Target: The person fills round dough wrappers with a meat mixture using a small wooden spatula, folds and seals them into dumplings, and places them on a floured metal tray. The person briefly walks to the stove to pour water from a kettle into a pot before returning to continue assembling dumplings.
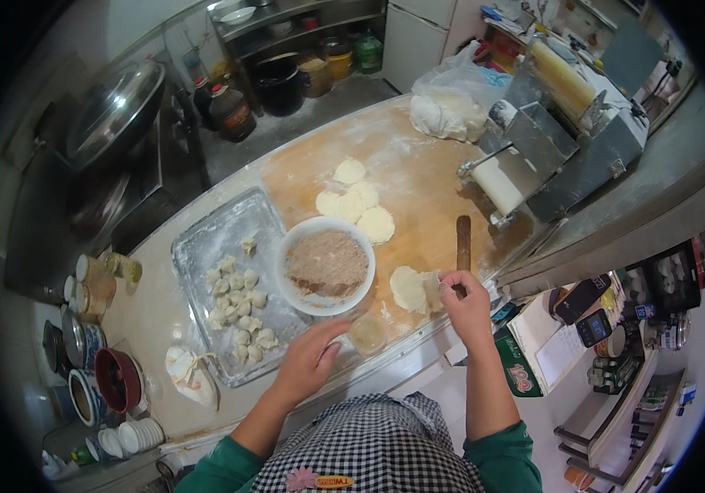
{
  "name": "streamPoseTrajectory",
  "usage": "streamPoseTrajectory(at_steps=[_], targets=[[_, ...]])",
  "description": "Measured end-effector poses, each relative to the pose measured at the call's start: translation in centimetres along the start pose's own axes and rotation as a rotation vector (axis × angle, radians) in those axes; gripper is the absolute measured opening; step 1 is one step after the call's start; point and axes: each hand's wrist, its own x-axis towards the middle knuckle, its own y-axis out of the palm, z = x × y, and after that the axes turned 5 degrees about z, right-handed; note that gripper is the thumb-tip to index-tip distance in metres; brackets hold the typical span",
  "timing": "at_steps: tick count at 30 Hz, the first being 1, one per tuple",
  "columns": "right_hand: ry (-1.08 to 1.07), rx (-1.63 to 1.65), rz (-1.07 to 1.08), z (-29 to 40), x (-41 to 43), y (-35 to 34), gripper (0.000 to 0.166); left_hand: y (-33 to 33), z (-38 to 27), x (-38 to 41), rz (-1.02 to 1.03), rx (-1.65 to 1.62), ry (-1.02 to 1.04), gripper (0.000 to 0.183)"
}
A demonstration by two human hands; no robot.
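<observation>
My left hand [314, 354] is over the counter's near edge, thumb apart from the fingers, fingertips close to the rim of a small clear dish [368, 334]. I cannot tell whether they touch it. My right hand [469, 305] pinches a thin translucent piece [432, 292] beside a pale flat dough round [408, 288]; what that piece is stays unclear. A dark wooden stick [463, 241] runs under the right hand, its near end partly hidden. Between the hands and the tray stands a white bowl [284, 285] of brownish ground filling [327, 262]. More dough rounds [377, 225] lie beyond it.
At left, a metal tray [204, 225] holds several folded dumplings [239, 299]. A cloth bag [192, 376] lies beside it. A dough-rolling machine [549, 142] and a plastic bag [451, 105] occupy the far right. Jars [90, 283] and bowls [118, 379] line the left side.
</observation>
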Motion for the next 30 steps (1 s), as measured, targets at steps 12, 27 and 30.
streamPoseTrajectory(at_steps=[12,27,30], targets=[[-0.262,-0.104,0.083,3.8,-5.1,6.3,0.031,4.9,-0.5,6.1,-0.109,-1.569,-0.427,0.032],[-0.258,-1.065,0.497,6.6,-1.8,7.9,0.023,1.3,9.7,-2.0,-0.363,-1.168,-0.734,0.039],[-0.356,-1.093,0.560,5.8,-0.2,9.4,0.016,1.0,9.8,-0.5,-0.447,-1.125,-0.721,0.042]])
